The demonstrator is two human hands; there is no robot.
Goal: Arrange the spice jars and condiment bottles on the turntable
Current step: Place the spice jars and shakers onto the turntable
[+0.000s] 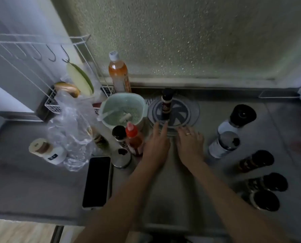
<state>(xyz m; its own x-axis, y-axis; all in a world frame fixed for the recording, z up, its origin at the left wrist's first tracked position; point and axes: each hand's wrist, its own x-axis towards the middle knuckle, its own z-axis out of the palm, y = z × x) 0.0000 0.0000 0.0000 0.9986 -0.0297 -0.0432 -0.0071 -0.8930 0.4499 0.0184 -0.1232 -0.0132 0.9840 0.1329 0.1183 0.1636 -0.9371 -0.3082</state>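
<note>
Red-capped bottle [133, 137]: left of the hands, beside a black-capped jar [119, 134]; probably soft plastic, so grip the body, not the nozzle.
Left hand [156, 143]: flat, fingers together, tips on the turntable's near rim; holds nothing.
Turntable [190, 109]: round, grey, spoked pattern, against the back ledge; likely spins freely.
Dark spice jar [166, 104]: upright near the centre; tall, narrow, tippable.
Right hand [190, 142]: flat, empty, at the rim.
Remaining jars [224, 144]: on the counter, right; rigid, light.

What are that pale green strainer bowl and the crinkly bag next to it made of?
The strainer bowl looks like matte moulded plastic: pale green, opaque, with a regular grid of small holes. The bag seems to be thin clear plastic film: see-through, crumpled, with bright glints along its creases.
</note>
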